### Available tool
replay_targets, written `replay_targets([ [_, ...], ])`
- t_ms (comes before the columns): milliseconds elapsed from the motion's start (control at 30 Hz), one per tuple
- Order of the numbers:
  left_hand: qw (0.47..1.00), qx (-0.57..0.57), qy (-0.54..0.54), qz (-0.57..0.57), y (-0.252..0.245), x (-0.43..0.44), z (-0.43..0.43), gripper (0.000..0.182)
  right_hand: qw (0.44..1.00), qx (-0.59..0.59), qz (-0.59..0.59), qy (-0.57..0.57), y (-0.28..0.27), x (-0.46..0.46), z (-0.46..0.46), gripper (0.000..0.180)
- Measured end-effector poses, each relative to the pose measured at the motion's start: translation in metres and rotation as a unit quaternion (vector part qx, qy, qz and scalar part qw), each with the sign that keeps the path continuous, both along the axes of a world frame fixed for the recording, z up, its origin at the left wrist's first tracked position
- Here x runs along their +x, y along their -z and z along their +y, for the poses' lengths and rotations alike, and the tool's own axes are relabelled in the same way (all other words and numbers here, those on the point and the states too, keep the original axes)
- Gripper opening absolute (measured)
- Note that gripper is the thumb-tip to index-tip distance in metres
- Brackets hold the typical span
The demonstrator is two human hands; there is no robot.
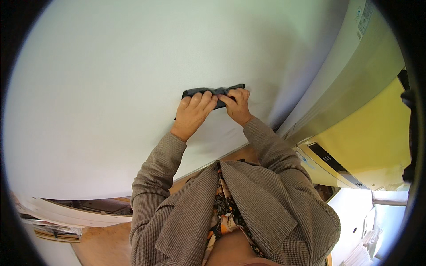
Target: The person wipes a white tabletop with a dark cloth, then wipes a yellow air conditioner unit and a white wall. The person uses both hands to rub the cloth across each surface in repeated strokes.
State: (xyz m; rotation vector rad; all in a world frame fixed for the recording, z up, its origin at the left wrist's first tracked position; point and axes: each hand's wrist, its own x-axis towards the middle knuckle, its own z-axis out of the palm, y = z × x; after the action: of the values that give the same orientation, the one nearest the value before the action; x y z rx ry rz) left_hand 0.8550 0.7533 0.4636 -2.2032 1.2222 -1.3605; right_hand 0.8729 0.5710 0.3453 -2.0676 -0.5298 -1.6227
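Observation:
Over a broad white flat surface [109,83], both hands grip one dark grey, folded, soft-looking item [220,104], possibly cloth; its exact kind cannot be told. My left hand [193,114] lies over its left half, fingers curled across its upper edge. On the right half, my right hand [239,108] pinches it, thumb pointing in toward the middle. Between the two hands the item looks creased. Its upper edge shows beyond the knuckles, while my fingers hide much of the rest.
Close by my right arm stands a pale and yellow appliance [366,133] with a black strip [336,164] and a label bearing writing. At lower left are a curved pale shelf or drawer edge [83,212] and brown floor [103,244]. Papers [361,252] lie at lower right.

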Motion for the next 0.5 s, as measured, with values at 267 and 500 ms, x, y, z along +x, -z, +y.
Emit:
replay_targets([
  [267, 0.999, 0.006, 0.044, 0.01, -0.025, 0.023, -0.074, 0.036, 0.966, 0.244, 0.044, 0.077, -0.005, 0.017, -0.032, 0.038],
  [500, 0.994, 0.051, 0.009, 0.091, 0.023, 0.0, 0.015, 0.029, 0.982, 0.181, 0.043, -0.029, 0.042, -0.01, 0.059, 0.032],
])
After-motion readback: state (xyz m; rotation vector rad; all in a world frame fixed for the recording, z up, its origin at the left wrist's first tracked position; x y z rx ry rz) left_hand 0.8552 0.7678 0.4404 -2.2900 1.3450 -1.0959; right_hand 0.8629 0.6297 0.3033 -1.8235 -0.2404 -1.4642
